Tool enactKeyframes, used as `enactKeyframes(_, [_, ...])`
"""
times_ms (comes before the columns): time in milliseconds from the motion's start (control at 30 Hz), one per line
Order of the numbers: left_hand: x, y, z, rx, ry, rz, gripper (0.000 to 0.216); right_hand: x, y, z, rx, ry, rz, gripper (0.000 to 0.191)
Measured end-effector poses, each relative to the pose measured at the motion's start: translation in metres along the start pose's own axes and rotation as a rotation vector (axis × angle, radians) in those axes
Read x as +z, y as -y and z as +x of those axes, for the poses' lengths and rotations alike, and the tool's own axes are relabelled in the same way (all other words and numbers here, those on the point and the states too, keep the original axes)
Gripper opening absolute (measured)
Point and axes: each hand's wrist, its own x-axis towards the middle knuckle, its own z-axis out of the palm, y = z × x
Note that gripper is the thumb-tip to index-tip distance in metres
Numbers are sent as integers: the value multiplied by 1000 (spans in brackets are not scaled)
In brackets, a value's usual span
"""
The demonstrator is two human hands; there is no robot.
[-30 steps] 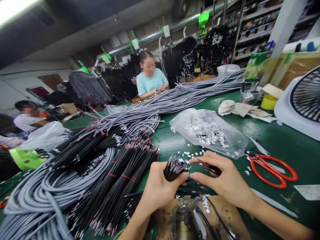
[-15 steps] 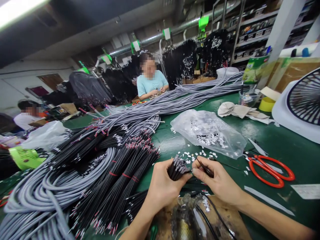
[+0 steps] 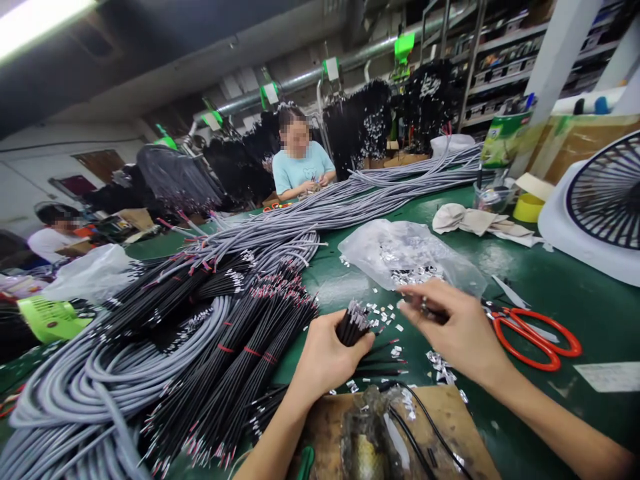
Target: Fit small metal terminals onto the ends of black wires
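Note:
My left hand point(image 3: 325, 357) is closed around a small bundle of black wires point(image 3: 353, 323), ends pointing up. My right hand point(image 3: 453, 330) is raised a little to the right of it, its fingers pinched on a thin dark wire point(image 3: 425, 307). Small silvery metal pieces point(image 3: 387, 317) lie scattered on the green table point(image 3: 550, 280) between and under my hands. A clear plastic bag point(image 3: 407, 257) holding more of these pieces lies just beyond my right hand. A few loose black wires point(image 3: 380, 363) rest on the table below the bundle.
Heaps of black wires point(image 3: 230, 353) and grey cables point(image 3: 100, 380) fill the left. Red-handled scissors point(image 3: 533, 333) lie right of my right hand. A white fan point(image 3: 595, 207), cloth point(image 3: 475, 220) and yellow tape roll point(image 3: 527, 207) sit far right. A brown board point(image 3: 450, 427) is nearest me. Two other people work beyond.
My right hand has drawn away from the bundle, up and to the right, with a single wire in its fingers. The left hand and bundle have stayed roughly where they were.

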Motion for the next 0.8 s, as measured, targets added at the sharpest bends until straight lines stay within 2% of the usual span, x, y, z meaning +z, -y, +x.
enactKeyframes(100, [1, 3, 2, 27, -9, 22, 14, 12, 4, -8, -42, 239, 79, 20])
enactKeyframes(233, [-2, 7, 3, -8, -1, -21, 18, 20, 13, -13, -10, 405, 38, 18])
enactKeyframes(300, [-3, 5, 3, -15, 1, -31, 20, 19, 13, -13, 22, 399, 47, 16])
enactKeyframes(400, [-3, -3, 1, -14, 6, 25, 18, 15, 14, -10, 53, 296, 80, 16])
enactKeyframes(433, [-2, -7, 0, -17, 6, 67, 16, 14, 15, -8, 59, 302, 64, 17])
enactKeyframes(567, [8, -14, 3, -35, 53, 227, 9, 9, 23, 4, 113, 548, -244, 17])
enactKeyframes(667, [10, -6, 10, 29, 139, 250, 18, 6, 20, 11, 90, 702, -460, 18])
enactKeyframes(733, [2, 5, 4, 116, 30, 238, 39, 9, 7, 11, 20, 746, -472, 18])
enactKeyframes(800, [-10, 17, -23, 163, -265, 210, 42, 17, -14, 4, -96, 724, -433, 20])
